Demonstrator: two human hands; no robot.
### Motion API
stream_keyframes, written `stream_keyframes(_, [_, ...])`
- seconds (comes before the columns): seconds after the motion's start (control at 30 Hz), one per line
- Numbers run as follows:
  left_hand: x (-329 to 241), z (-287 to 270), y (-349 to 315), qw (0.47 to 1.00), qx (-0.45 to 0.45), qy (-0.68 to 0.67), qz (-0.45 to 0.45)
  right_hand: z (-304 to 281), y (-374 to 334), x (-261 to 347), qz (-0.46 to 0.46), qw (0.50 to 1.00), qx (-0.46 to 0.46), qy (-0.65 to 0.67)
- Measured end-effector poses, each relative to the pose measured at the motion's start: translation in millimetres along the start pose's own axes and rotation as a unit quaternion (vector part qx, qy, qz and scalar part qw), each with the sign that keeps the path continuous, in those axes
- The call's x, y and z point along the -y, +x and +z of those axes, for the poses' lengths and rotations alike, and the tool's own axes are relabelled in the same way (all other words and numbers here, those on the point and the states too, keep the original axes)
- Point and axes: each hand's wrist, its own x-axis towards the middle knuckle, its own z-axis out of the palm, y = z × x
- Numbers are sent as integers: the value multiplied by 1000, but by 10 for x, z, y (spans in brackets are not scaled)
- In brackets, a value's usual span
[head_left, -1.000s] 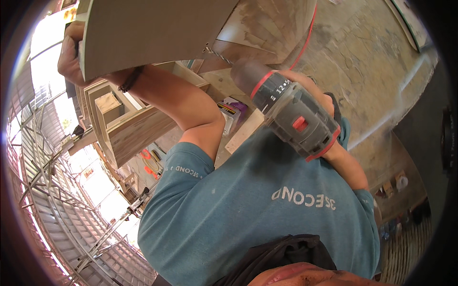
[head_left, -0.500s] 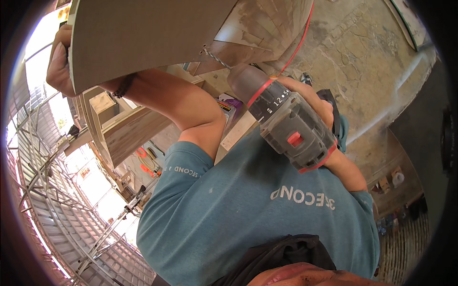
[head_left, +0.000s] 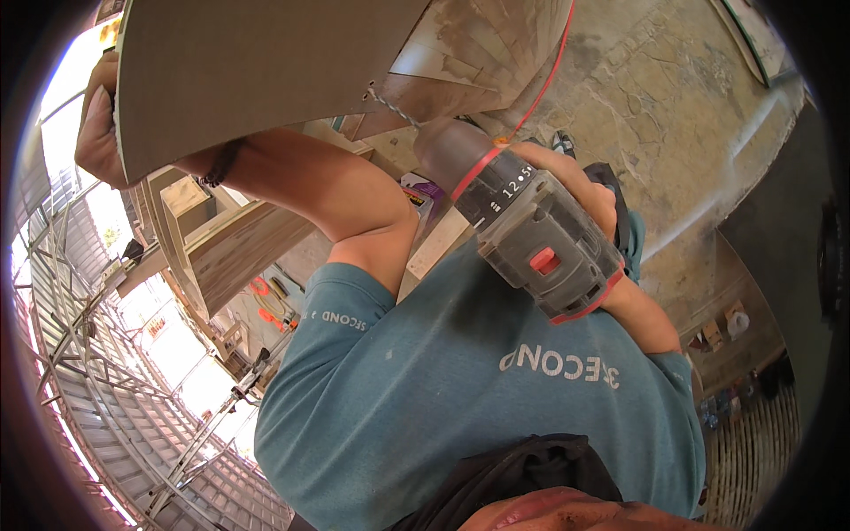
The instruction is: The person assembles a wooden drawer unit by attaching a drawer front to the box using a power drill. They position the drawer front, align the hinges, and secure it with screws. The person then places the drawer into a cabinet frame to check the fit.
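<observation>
A dark grey-red cordless drill (head_left: 544, 234) is in my right hand (head_left: 589, 195), whose fingers wrap round the grip on its far side. Its twist bit (head_left: 392, 104) points up and left, with the tip at small marks or holes near the right edge of a brown panel (head_left: 257, 66). Whether the tip has gone into the surface, I cannot tell. My left hand (head_left: 99, 124) is closed round the left edge of that panel; part of the hand is hidden behind it. The left forearm passes beneath the panel.
A curved wooden frame (head_left: 235, 243) stands below my left forearm. Past the panel is a wood-grained surface (head_left: 469, 53), with a red cable (head_left: 556, 80) running beside it over the cracked concrete floor (head_left: 655, 115). Orange-handled tools (head_left: 273, 317) lie lower left.
The panel, my left hand and the drill sit slightly further left in the picture. The bit tip keeps its place by the same marks, and both hands keep their hold.
</observation>
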Motion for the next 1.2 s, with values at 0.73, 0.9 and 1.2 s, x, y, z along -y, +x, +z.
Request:
stream_keyframes(0.73, [101,-5,-13,997,-48,44,34,-34,87,64,20,999,31,-5])
stream_keyframes(0.9, [124,-46,69,999,-19,21,37,-46,118,91,12,999,43,-22])
stream_keyframes(1.2, [172,-6,44,997,-51,-36,55,-40,96,65,8,998,48,-40])
